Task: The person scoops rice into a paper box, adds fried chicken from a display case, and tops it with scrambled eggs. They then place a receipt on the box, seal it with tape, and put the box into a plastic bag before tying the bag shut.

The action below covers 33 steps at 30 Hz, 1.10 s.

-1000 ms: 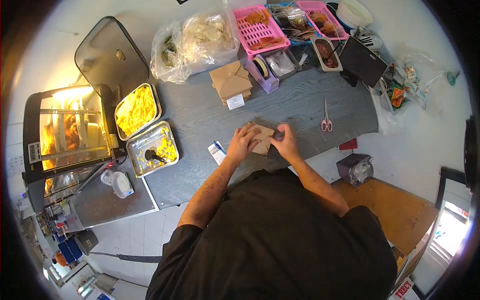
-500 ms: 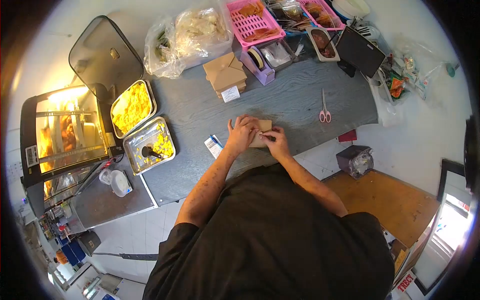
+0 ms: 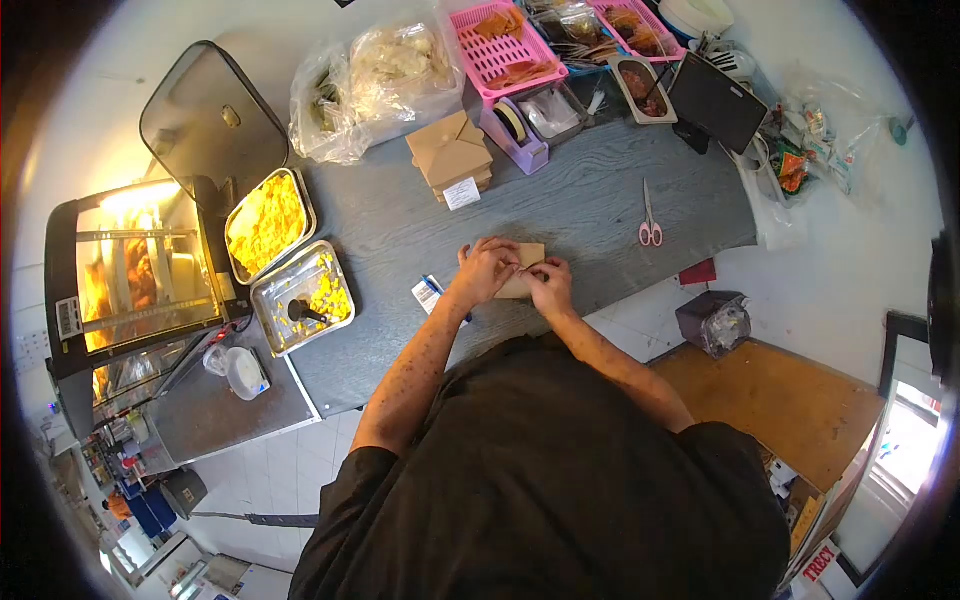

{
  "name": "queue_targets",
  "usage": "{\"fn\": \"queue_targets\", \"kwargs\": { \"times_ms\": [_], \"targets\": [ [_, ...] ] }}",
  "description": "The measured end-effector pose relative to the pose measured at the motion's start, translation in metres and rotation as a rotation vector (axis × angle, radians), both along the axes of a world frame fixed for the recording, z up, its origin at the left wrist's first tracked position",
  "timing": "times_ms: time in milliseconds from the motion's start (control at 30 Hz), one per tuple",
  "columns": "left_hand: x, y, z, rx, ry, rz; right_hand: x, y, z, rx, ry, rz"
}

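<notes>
A small brown cardboard piece [image 3: 533, 254] lies on the grey table near its front edge, partly hidden by both hands. My left hand [image 3: 487, 270] is over its left side, thumb and forefinger pinched at the middle and the other fingers curled. From the right, my right hand [image 3: 549, 284] meets it with its fingers pressed together. What sits between the fingertips is too small to make out. Left of the hands lie a white printed slip [image 3: 427, 295] and a blue pen [image 3: 434, 285]. Farther back, folded brown boxes [image 3: 447, 152] stand stacked with a label [image 3: 461, 193] in front.
Two metal trays [image 3: 347, 312] with yellow food stand at the left, beside a lit glass cabinet [image 3: 140, 270]. Pink-handled scissors [image 3: 650, 232] lie at the right. A purple tape dispenser [image 3: 527, 150], pink baskets [image 3: 486, 70] and a plastic bag [image 3: 400, 75] line the back.
The view has shifted slightly. My right hand's fingers have drawn closer to my left fingertips over the brown cardboard.
</notes>
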<state>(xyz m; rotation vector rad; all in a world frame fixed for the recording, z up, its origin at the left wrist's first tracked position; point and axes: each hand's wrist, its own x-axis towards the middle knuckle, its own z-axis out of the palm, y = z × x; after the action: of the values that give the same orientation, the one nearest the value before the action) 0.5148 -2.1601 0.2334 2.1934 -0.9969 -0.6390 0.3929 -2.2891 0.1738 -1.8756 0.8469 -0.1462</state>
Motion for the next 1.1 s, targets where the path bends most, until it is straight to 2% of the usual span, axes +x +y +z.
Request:
{"fn": "queue_targets", "kwargs": {
  "times_ms": [67, 200, 267, 300, 367, 400, 467, 500, 567, 600, 667, 700, 767, 800, 867, 1067, 1100],
  "targets": [
    [0.003, 0.000, 0.000, -0.025, 0.072, -0.030, 0.001, -0.001, -0.005, 0.026, 0.054, -0.034],
    [0.017, -0.003, -0.021, -0.109, 0.146, -0.061, 0.002, -0.002, -0.019, 0.087, -0.016, -0.029],
    [0.026, -0.010, -0.007, -0.013, -0.072, -0.321, 0.003, -0.001, -0.012, 0.086, -0.020, -0.039],
    [0.029, -0.014, -0.009, -0.015, -0.073, -0.322, 0.003, -0.003, -0.009, 0.071, -0.004, -0.003],
    [0.034, -0.021, -0.013, 0.044, -0.306, -0.463, 0.004, -0.005, -0.007, 0.055, 0.011, 0.035],
    [0.037, -0.022, -0.014, 0.044, -0.308, -0.462, 0.005, -0.006, -0.006, 0.010, -0.032, 0.081],
    [0.042, -0.027, 0.005, 0.247, -0.228, -0.606, 0.008, -0.008, -0.006, -0.034, -0.076, 0.128],
    [0.040, -0.029, 0.013, 0.247, -0.229, -0.606, 0.009, -0.009, -0.005, -0.027, -0.066, 0.138],
    [0.037, -0.029, 0.020, 0.237, -0.223, -0.446, 0.009, -0.013, -0.007, -0.018, -0.058, 0.146],
    [0.040, -0.028, 0.016, 0.237, -0.225, -0.447, 0.008, -0.016, -0.007, -0.059, -0.075, 0.188],
    [0.046, -0.019, -0.004, 0.037, 0.007, -0.521, 0.005, -0.025, -0.012, -0.098, -0.093, 0.231],
    [0.047, -0.014, -0.011, 0.039, 0.005, -0.521, 0.005, -0.029, -0.015, 0.004, -0.127, 0.219],
    [0.042, -0.003, -0.014, 0.005, -0.007, -0.484, 0.006, -0.033, -0.012, 0.108, -0.165, 0.204],
    [0.036, 0.000, -0.016, 0.007, -0.008, -0.486, 0.003, -0.035, -0.011, 0.068, -0.153, 0.249],
    [0.021, 0.002, -0.015, -0.054, -0.115, -0.306, 0.001, -0.033, -0.001, 0.027, -0.137, 0.295],
    [-0.006, 0.009, -0.005, 0.084, -0.309, -0.235, 0.011, -0.023, 0.006, -0.075, -0.142, 0.371],
    [-0.012, 0.010, -0.005, 0.084, -0.310, -0.231, 0.014, -0.022, 0.005, -0.096, -0.182, 0.317]
  ]
}}
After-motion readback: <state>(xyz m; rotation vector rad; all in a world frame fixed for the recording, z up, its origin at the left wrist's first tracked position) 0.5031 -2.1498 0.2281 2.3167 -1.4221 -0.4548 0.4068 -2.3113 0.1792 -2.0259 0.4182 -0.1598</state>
